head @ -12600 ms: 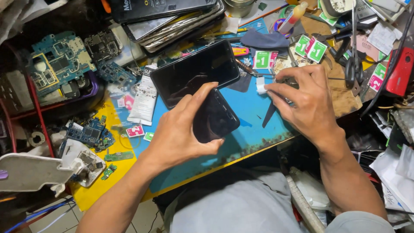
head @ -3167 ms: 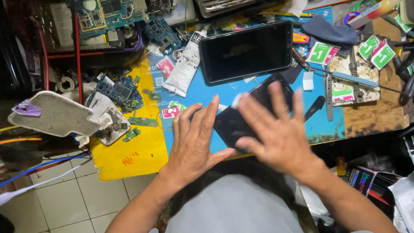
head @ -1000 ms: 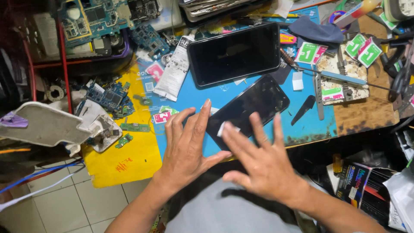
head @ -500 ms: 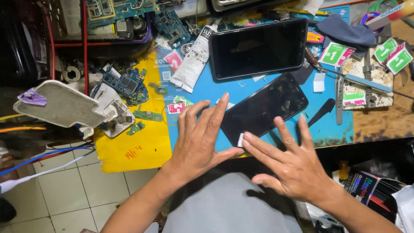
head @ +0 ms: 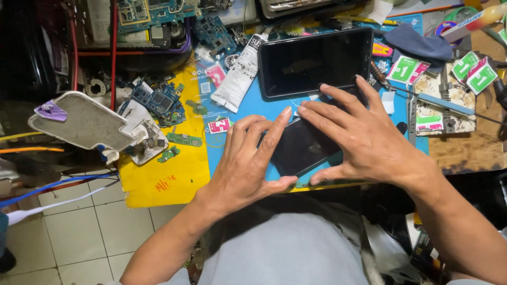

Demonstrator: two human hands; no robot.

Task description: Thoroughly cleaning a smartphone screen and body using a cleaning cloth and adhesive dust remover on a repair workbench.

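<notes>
Both hands lie flat, palms down, over a dark phone that rests slantwise on the blue mat near the front edge of the bench. The left hand reaches in from the lower left, its fingers spread and stretched forward, the index tip at the phone's upper left edge and the thumb pointing right along the phone's lower edge. The right hand comes in from the lower right with the wrist bent, fingers fanned out leftward over the phone's upper right part, thumb tucked under at the mat's front edge; neither hand pinches anything. Behind the phone, towards the back of the bench, lies a larger black tablet, with a white tube just left of it. Compared with half a second ago, the right hand has moved up from the front edge to cover much of the phone, and the left hand has slid further onto it
</notes>
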